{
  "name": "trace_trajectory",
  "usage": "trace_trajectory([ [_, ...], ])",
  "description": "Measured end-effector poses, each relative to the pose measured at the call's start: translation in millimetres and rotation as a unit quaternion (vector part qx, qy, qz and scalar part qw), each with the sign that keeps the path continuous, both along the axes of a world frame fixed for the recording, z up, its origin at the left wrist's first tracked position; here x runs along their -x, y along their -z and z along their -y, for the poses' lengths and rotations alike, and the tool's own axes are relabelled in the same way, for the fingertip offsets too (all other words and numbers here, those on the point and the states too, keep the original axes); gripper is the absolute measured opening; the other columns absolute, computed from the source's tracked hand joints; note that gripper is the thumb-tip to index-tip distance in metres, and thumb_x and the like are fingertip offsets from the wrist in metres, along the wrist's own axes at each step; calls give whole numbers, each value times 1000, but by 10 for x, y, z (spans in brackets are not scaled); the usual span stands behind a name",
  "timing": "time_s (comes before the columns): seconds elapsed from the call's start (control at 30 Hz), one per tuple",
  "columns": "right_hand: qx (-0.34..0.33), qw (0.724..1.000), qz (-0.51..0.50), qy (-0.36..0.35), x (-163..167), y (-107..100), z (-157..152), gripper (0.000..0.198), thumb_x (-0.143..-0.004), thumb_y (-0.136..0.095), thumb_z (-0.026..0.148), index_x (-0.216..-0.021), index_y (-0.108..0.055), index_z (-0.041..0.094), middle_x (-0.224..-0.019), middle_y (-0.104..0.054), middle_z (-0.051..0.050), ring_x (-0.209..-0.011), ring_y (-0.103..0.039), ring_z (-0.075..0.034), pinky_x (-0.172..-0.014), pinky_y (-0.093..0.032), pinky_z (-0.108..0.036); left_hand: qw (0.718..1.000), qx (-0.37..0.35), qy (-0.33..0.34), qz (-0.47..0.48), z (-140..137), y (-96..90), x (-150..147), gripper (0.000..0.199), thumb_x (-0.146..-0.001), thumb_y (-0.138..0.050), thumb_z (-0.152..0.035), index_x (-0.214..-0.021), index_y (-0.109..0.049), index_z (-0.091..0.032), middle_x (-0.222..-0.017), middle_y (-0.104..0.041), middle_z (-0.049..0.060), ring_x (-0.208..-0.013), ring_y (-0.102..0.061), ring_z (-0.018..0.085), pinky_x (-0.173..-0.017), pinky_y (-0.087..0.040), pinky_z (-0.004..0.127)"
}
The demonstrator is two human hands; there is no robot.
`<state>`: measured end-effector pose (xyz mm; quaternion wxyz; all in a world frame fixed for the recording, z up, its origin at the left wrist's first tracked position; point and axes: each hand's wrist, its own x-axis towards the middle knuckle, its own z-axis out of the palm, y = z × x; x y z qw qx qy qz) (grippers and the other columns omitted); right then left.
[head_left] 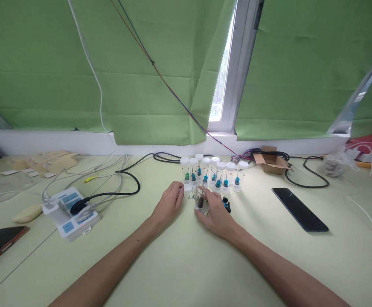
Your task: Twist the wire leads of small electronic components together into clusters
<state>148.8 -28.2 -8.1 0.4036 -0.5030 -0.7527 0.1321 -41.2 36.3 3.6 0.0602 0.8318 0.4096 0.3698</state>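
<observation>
My right hand (217, 215) grips a small clear jar (200, 204) by thumb and fingers. A dark piece and thin wires show inside it. My left hand (169, 201) rests on the table to the left with its fingers curled closed; whatever they hold, if anything, is hidden. Just beyond its fingertips lies a white cap (187, 188). Behind the hands stand several clear jars (226, 175) with white lids, holding blue pieces and thin wires; one jar (187, 172) holds a green piece. Small black and blue parts (226, 204) lie beside my right hand.
A power strip (69, 213) with plugs and cables stands at left, near a phone (3, 243) at the edge. On the right lie another phone (299, 209), a small open cardboard box (271, 162) and a black cable (310, 186). Green blinds (160, 98) hang behind the table.
</observation>
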Motion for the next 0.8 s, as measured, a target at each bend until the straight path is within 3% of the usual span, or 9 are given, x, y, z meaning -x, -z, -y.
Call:
trace_trajectory([
  [0.13, -21, 999, -26, 25, -24, 15, -23, 60, -80, -60, 23, -137, -41, 17, -102, -63, -9, -104, -56, -27, -95, -44, -47, 995, 18, 52, -85, 4, 34, -10, 25, -98, -34, -24, -101, -59, -22, -86, -62, 4, -74, -59, 18, -67, -44, 29],
  [0.27, -25, 998, -39, 31, -27, 23, -25, 58, -80, -61, 24, -135, -42, 17, -104, -64, -9, -104, -56, -27, -95, -44, -46, 988, 35, 48, -145, 34, 37, -35, 25, -96, -41, -27, -104, -64, -25, -82, -61, 3, -69, -59, 18, -63, -42, 28],
  [0.47, -15, 999, -34, 20, -2, 14, -4, 56, -80, -60, 23, -133, -44, 18, -101, -64, -8, -102, -57, -27, -94, -44, -46, 989, 71, 41, -120, 37, 29, -77, 21, -94, -45, -25, -85, -64, -22, -80, -64, 2, -73, -61, 18, -65, -42, 28],
  [0.8, 0, 1000, -26, 17, -3, -9, 0, 54, -78, -62, 21, -130, -47, 16, -100, -65, -9, -102, -57, -27, -94, -44, -45, 986, 72, 59, -136, 34, 34, -76, 20, -94, -43, -24, -83, -59, -21, -83, -65, 3, -74, -61, 19, -65, -43, 29],
])
